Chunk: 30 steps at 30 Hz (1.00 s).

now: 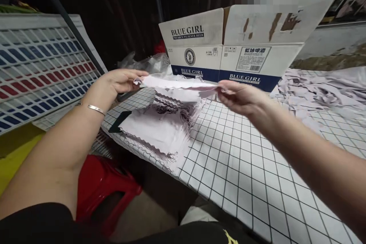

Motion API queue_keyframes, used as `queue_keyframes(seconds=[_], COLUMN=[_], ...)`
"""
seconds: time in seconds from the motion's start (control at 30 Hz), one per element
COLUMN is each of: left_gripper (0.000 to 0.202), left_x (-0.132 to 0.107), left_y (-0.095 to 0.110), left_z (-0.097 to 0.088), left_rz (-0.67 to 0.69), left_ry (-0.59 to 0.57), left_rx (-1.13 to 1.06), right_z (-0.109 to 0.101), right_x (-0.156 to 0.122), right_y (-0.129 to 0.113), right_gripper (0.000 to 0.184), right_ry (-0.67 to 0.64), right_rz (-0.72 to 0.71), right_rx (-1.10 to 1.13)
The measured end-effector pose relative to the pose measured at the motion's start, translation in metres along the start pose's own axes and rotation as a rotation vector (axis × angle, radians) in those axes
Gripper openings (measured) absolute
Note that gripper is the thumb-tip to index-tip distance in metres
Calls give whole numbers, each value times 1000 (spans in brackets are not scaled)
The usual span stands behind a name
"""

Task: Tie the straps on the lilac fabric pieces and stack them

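Note:
My left hand [121, 80] pinches the left end of a pale fabric piece [178, 85] with zigzag-cut edges. My right hand [238, 95] pinches its right end, so the piece is stretched flat between both hands above the table. Just beneath it lies a stack of similar zigzag-edged fabric pieces [157, 127] on the white tablecloth with a black grid [243, 175]. A silver bracelet [95, 109] sits on my left wrist.
An open Blue Girl beer carton [225, 51] stands behind the stack. Loose pale fabric [320, 91] is heaped at the right. A red plastic stool [101, 190] stands below the table edge. A white grid rack with red and blue cells [37, 68] leans at the left.

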<state>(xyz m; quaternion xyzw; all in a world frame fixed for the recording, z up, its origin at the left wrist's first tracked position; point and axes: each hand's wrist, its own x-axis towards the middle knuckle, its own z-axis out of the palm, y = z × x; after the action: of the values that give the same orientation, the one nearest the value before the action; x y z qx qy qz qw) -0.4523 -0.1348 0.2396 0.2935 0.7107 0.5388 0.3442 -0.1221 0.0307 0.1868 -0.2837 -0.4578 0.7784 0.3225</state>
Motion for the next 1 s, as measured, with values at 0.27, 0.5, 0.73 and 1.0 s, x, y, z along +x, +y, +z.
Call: queue_keyframes(seconds=[0.27, 0.5, 0.73, 1.0], left_gripper=[51, 41, 33, 28], left_x=[0, -1, -17, -44], left_y=[-138, -164, -120, -177], left_z=[-84, -81, 10, 289], left_rz=[-323, -186, 284, 499], left_ry=[54, 211, 395, -379], left_rx=[163, 687, 1090, 714], right_z=[53, 58, -48, -231], right_x=[-14, -16, -38, -53], right_y=[159, 199, 189, 146], right_gripper=[8, 23, 30, 14], right_ry=[-241, -349, -264, 435], right_rz=[427, 76, -260, -271], right_rx=[-171, -792, -1010, -1012])
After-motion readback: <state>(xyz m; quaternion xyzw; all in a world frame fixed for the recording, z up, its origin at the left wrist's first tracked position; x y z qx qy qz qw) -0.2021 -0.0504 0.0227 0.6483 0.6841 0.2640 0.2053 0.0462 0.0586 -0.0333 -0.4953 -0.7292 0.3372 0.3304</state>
